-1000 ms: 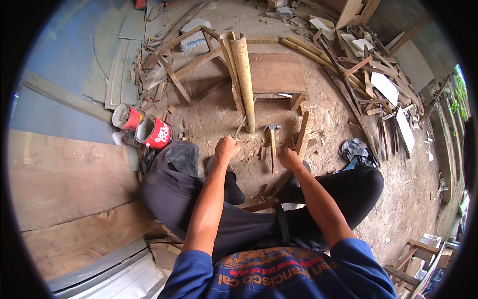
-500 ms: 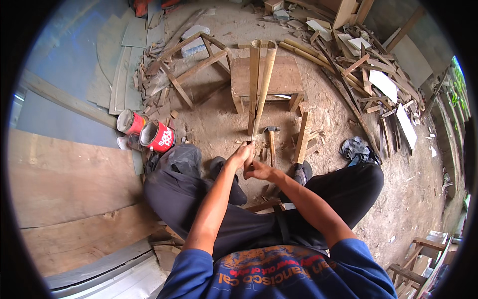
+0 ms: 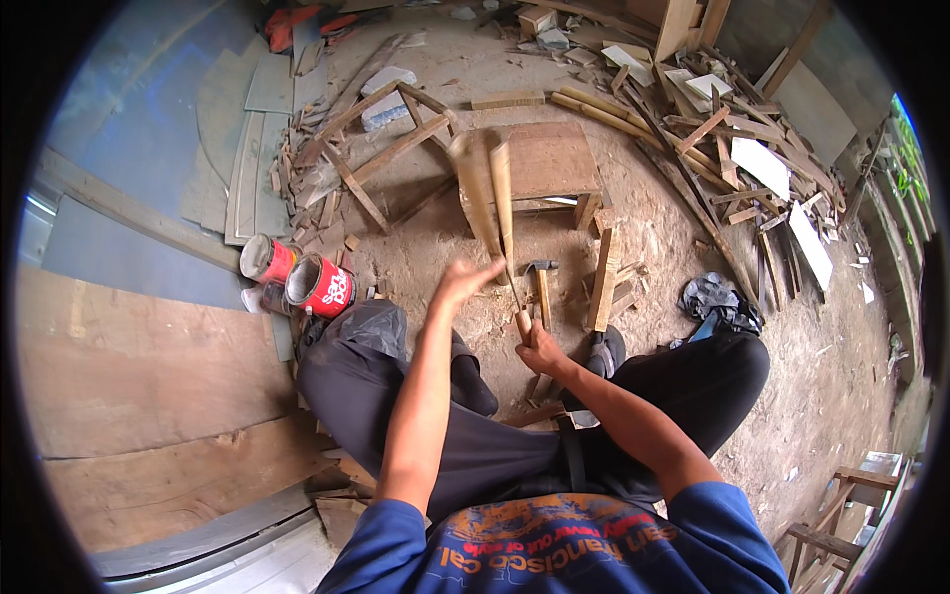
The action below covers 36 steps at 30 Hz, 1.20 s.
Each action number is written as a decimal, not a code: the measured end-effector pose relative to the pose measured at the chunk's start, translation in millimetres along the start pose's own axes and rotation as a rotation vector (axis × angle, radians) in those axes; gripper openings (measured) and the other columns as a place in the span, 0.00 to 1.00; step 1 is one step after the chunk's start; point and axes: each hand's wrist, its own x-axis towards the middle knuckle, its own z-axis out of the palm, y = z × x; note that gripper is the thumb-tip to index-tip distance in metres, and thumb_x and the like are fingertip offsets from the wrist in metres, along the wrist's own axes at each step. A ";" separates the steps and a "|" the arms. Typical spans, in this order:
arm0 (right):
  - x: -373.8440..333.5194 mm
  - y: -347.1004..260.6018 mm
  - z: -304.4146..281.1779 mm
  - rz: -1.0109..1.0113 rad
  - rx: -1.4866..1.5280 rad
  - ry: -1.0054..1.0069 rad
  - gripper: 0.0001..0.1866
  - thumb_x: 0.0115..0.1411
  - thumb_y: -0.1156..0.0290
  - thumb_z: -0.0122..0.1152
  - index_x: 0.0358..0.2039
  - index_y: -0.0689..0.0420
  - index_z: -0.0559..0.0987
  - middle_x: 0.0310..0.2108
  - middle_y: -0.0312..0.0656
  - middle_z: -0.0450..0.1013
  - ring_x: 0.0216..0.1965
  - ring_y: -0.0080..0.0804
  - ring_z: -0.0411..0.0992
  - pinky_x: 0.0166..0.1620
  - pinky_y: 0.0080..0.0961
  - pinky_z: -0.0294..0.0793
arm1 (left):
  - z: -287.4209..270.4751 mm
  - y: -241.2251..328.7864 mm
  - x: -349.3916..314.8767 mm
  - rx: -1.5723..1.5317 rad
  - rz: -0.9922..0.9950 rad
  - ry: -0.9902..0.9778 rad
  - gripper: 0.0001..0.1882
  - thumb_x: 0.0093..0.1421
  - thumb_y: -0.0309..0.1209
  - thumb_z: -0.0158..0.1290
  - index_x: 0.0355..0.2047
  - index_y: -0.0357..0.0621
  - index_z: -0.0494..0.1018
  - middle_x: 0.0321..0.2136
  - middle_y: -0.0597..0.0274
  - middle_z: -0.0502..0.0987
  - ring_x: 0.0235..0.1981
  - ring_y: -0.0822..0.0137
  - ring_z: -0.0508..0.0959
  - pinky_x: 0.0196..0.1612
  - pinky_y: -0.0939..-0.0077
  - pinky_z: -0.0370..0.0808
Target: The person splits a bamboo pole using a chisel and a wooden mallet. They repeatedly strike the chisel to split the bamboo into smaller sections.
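In front of me stand two long bamboo pieces (image 3: 503, 198), spread apart at the top and close together at their lower end. The left piece is smeared by motion. My left hand (image 3: 458, 284) is at their lower end, its thumb side reaching toward the bamboo; blur hides how its fingers are placed. My right hand (image 3: 541, 351) is closed round the wooden handle of a knife (image 3: 523, 322), whose thin blade points up to the foot of the bamboo. Just beyond that hand a hammer (image 3: 541, 286) lies on the ground, head away from me.
A low wooden stool (image 3: 556, 163) stands behind the bamboo. An upright wood block (image 3: 604, 280) is by my right foot. Red cans (image 3: 322, 284) sit at the left. A broken wooden frame (image 3: 401, 134) lies far left, and a heap of scrap wood (image 3: 737, 148) far right.
My left hand has shifted left and blurred. The right hand and the knife have moved slightly right and nearer me. The bamboo tops have tilted left and lower, with the gap between them wider.
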 end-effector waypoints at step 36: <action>38.9 19.6 -18.7 -0.088 -0.461 0.060 0.09 0.67 0.59 0.46 0.41 0.46 0.73 0.31 0.56 0.77 0.35 0.59 0.77 0.39 0.51 0.77 | -87.1 38.1 -19.9 -0.734 0.789 0.311 0.13 0.60 0.24 0.61 0.42 0.40 0.69 0.31 0.64 0.74 0.34 0.70 0.76 0.46 0.70 0.76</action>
